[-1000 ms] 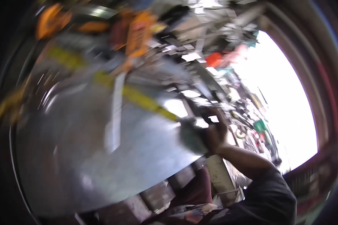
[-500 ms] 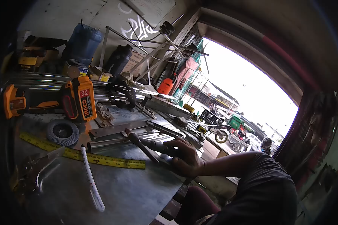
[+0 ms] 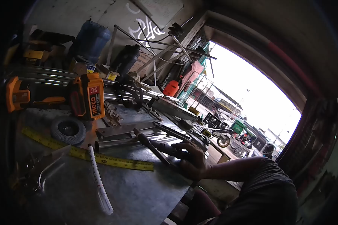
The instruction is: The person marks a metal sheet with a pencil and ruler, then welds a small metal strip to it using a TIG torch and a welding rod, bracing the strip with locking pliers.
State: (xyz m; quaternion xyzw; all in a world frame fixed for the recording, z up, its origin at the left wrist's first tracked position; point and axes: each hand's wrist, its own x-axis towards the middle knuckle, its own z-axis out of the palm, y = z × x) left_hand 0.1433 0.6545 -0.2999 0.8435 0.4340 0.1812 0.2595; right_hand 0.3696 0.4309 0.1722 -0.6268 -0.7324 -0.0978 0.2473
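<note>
My right hand [image 3: 190,160] lies at the right edge of a sheet-metal table [image 3: 139,195]. Its fingers curl over a dark-handled tool [image 3: 151,145] that points up and left across the sheet. Just left of the hand a yellow measuring tape [image 3: 101,159] lies flat, with a white marker [image 3: 100,184] across it. Steel tubes and flat bars [image 3: 120,137] lie behind the tool. My left hand is out of view.
An orange cordless grinder [image 3: 89,98] and a grey flap disc [image 3: 68,129] sit at the back left, and metal pliers [image 3: 33,169] lie at the left. A blue jug [image 3: 92,39], a red can [image 3: 171,88] and metal rods stand along the wall. The open doorway at right shows a motorbike [image 3: 218,137].
A second ago the view was blurred and my right hand was raised at the table's edge with a cloth. Now the hand is down on the dark-handled tool and the view is steady.
</note>
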